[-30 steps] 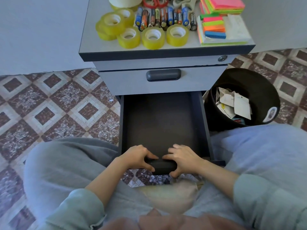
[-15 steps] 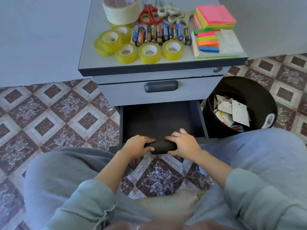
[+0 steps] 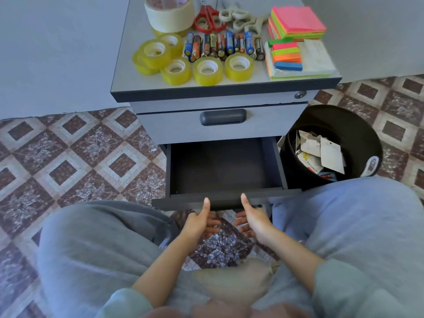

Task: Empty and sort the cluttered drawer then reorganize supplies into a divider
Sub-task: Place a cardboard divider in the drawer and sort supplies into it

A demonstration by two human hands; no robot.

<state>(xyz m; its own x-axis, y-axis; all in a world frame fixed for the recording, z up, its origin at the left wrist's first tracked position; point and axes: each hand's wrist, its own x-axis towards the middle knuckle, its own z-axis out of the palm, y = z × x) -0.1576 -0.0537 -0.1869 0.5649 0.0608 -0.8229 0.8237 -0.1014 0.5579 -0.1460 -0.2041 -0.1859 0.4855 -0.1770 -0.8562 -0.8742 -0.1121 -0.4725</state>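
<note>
The lower drawer (image 3: 224,171) of a grey cabinet stands partly pulled out, dark inside, with nothing in it. My left hand (image 3: 202,222) and my right hand (image 3: 252,222) hover just below its front panel, palms facing each other, fingers straight. Both thumbs point up and touch the panel's edge. Sorted supplies lie on the cabinet top (image 3: 128,72): yellow tape rolls (image 3: 207,71), a big masking tape roll (image 3: 168,13), a row of batteries (image 3: 221,45), red scissors (image 3: 207,18), pale scissors (image 3: 238,18) and neon sticky notes (image 3: 297,20). No divider is in view.
The upper drawer with a dark handle (image 3: 222,117) stays closed. To the right of the cabinet stands a black bin (image 3: 358,125) holding paper scraps. My legs in grey trousers flank the drawer on the patterned tile floor (image 3: 80,161).
The drawer has slid back into the cabinet by roughly half. Both hands have let go of its handle and now sit open under the front panel.
</note>
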